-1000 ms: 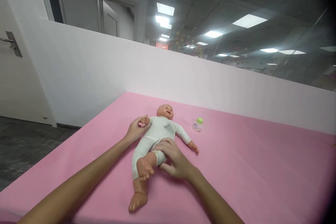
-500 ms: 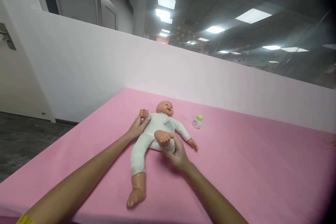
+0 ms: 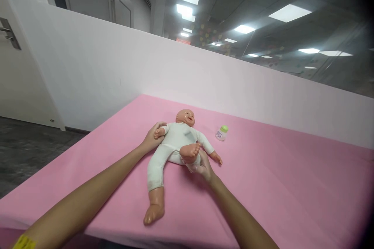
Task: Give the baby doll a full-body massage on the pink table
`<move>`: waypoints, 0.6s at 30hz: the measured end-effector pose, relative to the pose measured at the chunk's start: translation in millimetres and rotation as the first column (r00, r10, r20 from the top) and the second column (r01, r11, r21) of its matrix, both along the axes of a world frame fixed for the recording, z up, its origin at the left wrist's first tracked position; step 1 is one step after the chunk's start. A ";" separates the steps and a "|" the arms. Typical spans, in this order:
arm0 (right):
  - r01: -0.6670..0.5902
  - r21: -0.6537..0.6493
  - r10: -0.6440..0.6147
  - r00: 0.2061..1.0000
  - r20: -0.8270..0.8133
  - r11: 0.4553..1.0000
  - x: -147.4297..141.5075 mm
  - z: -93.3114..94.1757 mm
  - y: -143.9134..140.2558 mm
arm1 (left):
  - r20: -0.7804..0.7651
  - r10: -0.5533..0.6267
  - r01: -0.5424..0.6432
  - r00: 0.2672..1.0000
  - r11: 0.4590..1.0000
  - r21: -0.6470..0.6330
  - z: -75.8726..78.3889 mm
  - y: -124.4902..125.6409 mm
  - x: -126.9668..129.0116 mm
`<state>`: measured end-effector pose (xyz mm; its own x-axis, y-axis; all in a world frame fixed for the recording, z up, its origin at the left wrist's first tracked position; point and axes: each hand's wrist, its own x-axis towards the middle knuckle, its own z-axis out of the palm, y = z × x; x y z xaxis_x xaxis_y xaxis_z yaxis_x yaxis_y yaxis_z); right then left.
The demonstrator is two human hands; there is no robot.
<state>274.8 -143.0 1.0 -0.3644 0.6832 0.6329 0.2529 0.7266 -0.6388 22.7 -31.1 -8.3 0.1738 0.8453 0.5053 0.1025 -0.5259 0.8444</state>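
Observation:
A baby doll (image 3: 179, 137) in a white suit lies on its back, head toward the wall. My left hand (image 3: 150, 140) is closed round the doll's arm on the left, beside its small hand; some of my fingers are hidden behind the arm. With my right hand (image 3: 206, 168) I grip the doll's bent leg below the raised foot (image 3: 190, 152), and the doll hides part of my fingers. The other leg (image 3: 156, 181) stretches toward me. On the right, the doll's other arm (image 3: 206, 143) rests on the pink cloth.
Beyond the doll's outstretched arm stands a small clear bottle (image 3: 221, 134) with a green cap. Pink cloth (image 3: 271, 186) covers the table. A white low wall (image 3: 233, 81) runs along its back, and a door (image 3: 23, 70) is at the left.
My left hand has shifted further up round the doll's arm, whose small hand now points lower. The raised foot has tilted sideways to the right, with my right hand on that leg.

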 end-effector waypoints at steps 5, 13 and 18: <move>-0.097 0.013 0.097 0.995 -0.003 0.995 -5.4 12.1 -9.1 | 0.137 -0.002 0.018 0.991 0.993 -0.114 3.6 0.3 -1.2; -0.072 0.074 0.060 0.986 0.158 0.995 -12.9 17.6 -17.4 | 0.317 -0.066 0.152 0.946 0.955 -0.254 11.7 -3.9 5.5; -0.093 0.079 0.085 0.992 0.095 0.993 -14.1 12.9 -16.0 | 0.358 -0.080 0.181 0.930 0.949 -0.257 17.4 -3.4 6.7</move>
